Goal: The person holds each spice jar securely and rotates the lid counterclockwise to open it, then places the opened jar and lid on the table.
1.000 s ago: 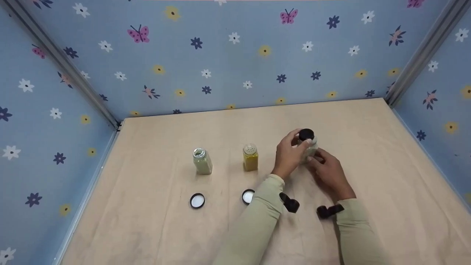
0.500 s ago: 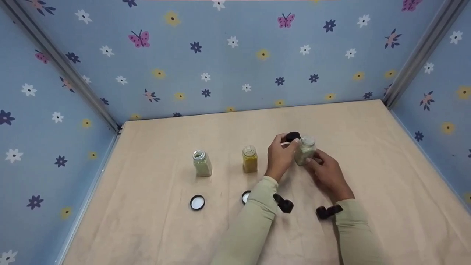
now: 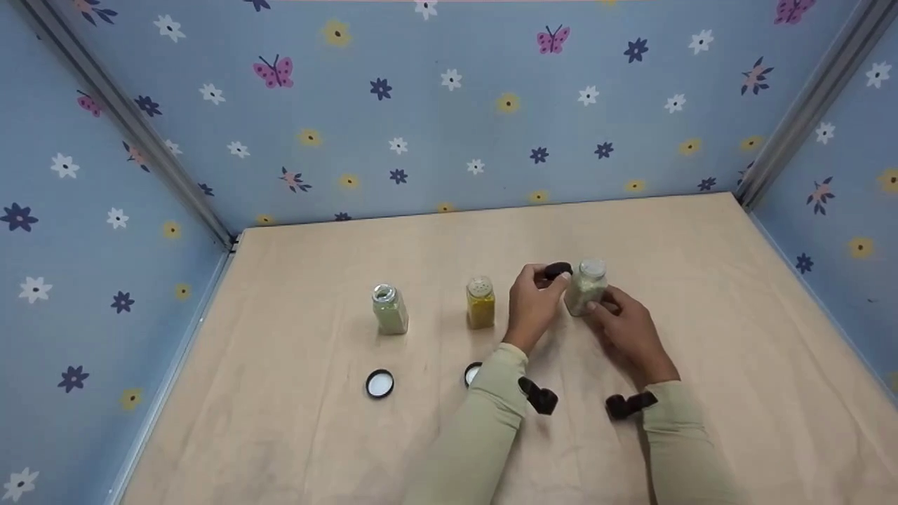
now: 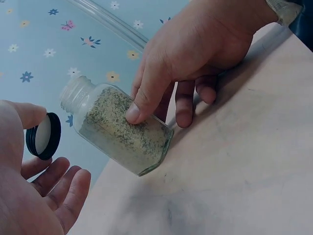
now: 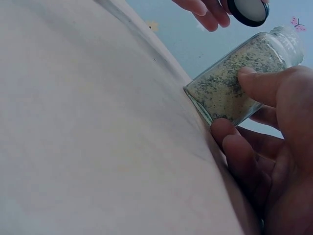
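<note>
My left hand [image 3: 534, 303] pinches a round black lid [image 4: 44, 136] between thumb and fingers, its pale inner face showing in both wrist views. Just right of it stands a square glass spice jar [image 3: 586, 289] of pale, green-flecked seasoning, the lid held apart from its neck. My right hand [image 3: 631, 330] grips this jar low on its body, the thumb [image 5: 257, 85] lying against the glass. The jar's base is at the table surface.
Left of the hands stand a shaker jar of yellow spice [image 3: 480, 305] with a perforated top and an uncapped pale-green jar [image 3: 391, 312]. A black-rimmed lid [image 3: 379, 384] lies before the green jar; another lid [image 3: 473, 374] is partly hidden by the left sleeve.
The black lid has come off the neck of the jar in my right hand. My left hand has carried it a little left and down. The right hand keeps its grip.
</note>
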`<action>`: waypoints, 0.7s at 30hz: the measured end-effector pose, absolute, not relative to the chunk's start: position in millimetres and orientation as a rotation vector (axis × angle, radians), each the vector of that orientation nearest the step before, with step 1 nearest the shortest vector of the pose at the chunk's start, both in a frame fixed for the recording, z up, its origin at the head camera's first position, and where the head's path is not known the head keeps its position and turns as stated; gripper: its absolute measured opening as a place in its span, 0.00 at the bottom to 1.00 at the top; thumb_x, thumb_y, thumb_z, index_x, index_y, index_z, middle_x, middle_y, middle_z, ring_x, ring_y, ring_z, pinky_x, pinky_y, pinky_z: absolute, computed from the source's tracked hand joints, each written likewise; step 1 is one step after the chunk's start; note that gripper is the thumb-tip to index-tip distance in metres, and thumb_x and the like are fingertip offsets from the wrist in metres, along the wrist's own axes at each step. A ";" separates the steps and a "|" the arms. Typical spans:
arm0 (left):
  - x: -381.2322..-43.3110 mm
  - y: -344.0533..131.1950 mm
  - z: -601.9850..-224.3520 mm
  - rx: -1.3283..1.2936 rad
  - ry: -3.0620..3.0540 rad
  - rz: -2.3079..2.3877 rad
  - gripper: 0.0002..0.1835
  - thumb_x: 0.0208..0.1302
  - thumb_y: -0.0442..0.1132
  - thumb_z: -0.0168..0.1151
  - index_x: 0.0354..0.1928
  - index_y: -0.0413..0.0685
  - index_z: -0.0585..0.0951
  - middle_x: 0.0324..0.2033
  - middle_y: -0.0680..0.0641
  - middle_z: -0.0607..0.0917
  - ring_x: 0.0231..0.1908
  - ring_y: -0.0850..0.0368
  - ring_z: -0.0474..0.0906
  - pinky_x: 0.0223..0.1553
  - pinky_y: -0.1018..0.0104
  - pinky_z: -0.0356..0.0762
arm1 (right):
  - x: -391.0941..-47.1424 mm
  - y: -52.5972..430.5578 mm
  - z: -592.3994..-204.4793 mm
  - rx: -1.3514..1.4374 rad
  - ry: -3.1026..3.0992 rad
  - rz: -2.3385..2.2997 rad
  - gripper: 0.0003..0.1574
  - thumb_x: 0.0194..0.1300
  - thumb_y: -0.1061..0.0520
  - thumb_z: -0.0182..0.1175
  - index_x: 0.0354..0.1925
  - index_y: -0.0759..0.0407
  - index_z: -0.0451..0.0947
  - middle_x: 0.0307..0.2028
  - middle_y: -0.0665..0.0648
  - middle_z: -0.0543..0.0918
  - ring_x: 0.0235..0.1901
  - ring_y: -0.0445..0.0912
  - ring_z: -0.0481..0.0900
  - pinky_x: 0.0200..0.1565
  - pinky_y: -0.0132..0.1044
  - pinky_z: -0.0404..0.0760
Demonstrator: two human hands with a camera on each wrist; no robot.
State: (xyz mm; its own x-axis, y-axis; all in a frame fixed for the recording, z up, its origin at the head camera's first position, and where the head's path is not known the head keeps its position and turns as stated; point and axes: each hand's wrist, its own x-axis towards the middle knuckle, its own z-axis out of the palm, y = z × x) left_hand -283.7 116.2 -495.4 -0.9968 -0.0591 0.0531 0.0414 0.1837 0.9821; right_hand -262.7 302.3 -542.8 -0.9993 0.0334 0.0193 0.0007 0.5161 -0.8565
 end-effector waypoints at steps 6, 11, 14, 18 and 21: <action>-277.7 112.1 -500.5 0.033 -2.404 -1.938 0.13 0.62 0.51 0.68 0.42 0.54 0.79 0.37 0.58 0.82 0.40 0.65 0.79 0.45 0.66 0.77 | -262.3 301.6 -542.8 -0.041 -2.698 1.541 0.39 0.72 0.38 0.58 0.72 0.56 0.67 0.63 0.62 0.76 0.58 0.56 0.77 0.51 0.51 0.79; -273.6 109.7 -502.6 0.040 -2.451 -1.902 0.13 0.60 0.51 0.68 0.39 0.54 0.77 0.35 0.58 0.81 0.39 0.64 0.77 0.44 0.65 0.76 | -261.8 301.4 -542.4 -0.043 -2.690 1.549 0.39 0.72 0.39 0.58 0.72 0.56 0.67 0.63 0.62 0.76 0.59 0.56 0.76 0.52 0.51 0.78; -270.3 107.9 -502.6 0.032 -2.481 -1.883 0.14 0.59 0.51 0.68 0.37 0.55 0.75 0.35 0.58 0.80 0.39 0.63 0.77 0.43 0.65 0.76 | -260.8 301.2 -542.1 -0.056 -2.700 1.552 0.40 0.71 0.37 0.58 0.72 0.55 0.67 0.64 0.61 0.75 0.59 0.55 0.75 0.52 0.51 0.78; -265.9 105.7 -501.4 0.004 -2.509 -1.873 0.15 0.59 0.53 0.69 0.37 0.55 0.75 0.35 0.57 0.79 0.38 0.62 0.76 0.41 0.65 0.76 | -260.0 300.7 -541.7 -0.060 -2.708 1.556 0.40 0.71 0.36 0.58 0.72 0.54 0.67 0.65 0.61 0.75 0.60 0.55 0.75 0.51 0.51 0.78; -263.3 104.4 -500.3 -0.010 -2.520 -1.884 0.16 0.59 0.54 0.69 0.37 0.54 0.74 0.35 0.56 0.79 0.37 0.62 0.76 0.39 0.65 0.75 | -260.3 301.6 -541.9 -0.034 -2.703 1.545 0.40 0.71 0.37 0.58 0.72 0.55 0.67 0.64 0.61 0.75 0.60 0.56 0.75 0.53 0.53 0.78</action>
State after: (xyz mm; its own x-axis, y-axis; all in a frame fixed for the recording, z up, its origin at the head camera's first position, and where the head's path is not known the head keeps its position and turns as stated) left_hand -263.3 104.4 -500.3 -1.0000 0.0081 -0.0001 0.0022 0.2831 0.9591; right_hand -260.3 301.6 -541.9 -0.9994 0.0328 0.0135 0.0050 0.5074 -0.8617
